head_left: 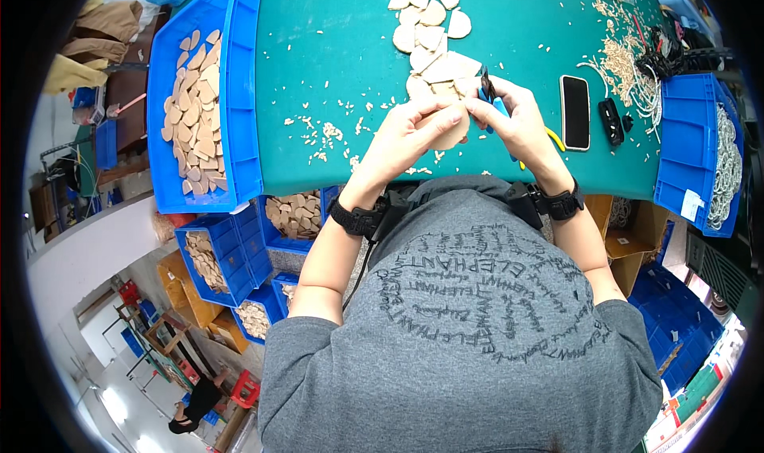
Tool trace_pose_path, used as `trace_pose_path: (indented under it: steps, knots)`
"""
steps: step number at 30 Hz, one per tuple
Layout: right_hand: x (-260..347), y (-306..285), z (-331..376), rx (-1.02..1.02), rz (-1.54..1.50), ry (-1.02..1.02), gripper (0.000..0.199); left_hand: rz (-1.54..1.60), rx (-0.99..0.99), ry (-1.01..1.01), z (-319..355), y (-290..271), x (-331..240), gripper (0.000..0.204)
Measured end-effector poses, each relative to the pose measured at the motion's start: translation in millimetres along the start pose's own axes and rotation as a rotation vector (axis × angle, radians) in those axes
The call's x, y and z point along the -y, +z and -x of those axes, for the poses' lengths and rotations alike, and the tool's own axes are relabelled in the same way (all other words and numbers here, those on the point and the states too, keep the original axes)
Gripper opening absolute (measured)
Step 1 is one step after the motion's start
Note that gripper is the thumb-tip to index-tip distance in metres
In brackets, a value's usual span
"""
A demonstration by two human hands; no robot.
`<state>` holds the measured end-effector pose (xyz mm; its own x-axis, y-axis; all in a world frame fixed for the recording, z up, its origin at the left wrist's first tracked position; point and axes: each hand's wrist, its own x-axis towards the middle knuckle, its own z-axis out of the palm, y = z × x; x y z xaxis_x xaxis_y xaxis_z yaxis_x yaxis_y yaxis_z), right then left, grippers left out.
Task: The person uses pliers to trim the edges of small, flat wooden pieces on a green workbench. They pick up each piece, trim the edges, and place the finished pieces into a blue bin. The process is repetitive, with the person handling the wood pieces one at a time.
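Note:
A flat, rounded wooden piece (455,135) is pinched between the thumb and fingers of my left hand (415,132), low over the near edge of the green table. Close beside it, my right hand (516,117) is closed around a pair of pliers (500,107) with dark jaws and blue-and-yellow handles. The jaws point up and away from the wooden piece. My right thumb and fingertips meet the piece's right edge; whether they grip it too I cannot tell. Just beyond both hands lies a pile of similar wooden pieces (430,37), reaching to the far edge of the view.
A blue bin (245,95) of wooden pieces stands at the left. On the green tabletop (334,51) lie wood scraps (322,130), a phone (574,112) and a small black object (611,122). A blue bin (686,134) of pale cord loops is at the right.

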<state>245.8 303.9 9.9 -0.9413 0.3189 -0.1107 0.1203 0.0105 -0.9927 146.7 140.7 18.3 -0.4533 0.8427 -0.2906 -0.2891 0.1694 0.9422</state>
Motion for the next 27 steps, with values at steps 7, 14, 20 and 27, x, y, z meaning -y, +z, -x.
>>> trace_pose_path:
  steps: [7, 14, 20, 27]
  knots:
    - [6, 4, -4, -0.072, -0.309, 0.092, 0.017, 0.023, 0.118, -0.062, -1, -8, -3, 0.031]
    - [-7, -35, -9, -0.449, 0.372, -0.007, 0.03, 0.242, 0.059, -0.047, 3, -5, 0, 0.027]
    - [-41, -50, -1, -0.453, 0.422, -0.039, 0.043, 0.143, -0.206, 0.134, 1, -10, 18, 0.031]
    - [-52, -60, 20, -0.469, 0.429, 0.069, 0.04, 0.177, -1.077, 0.464, 47, -173, -23, 0.039]
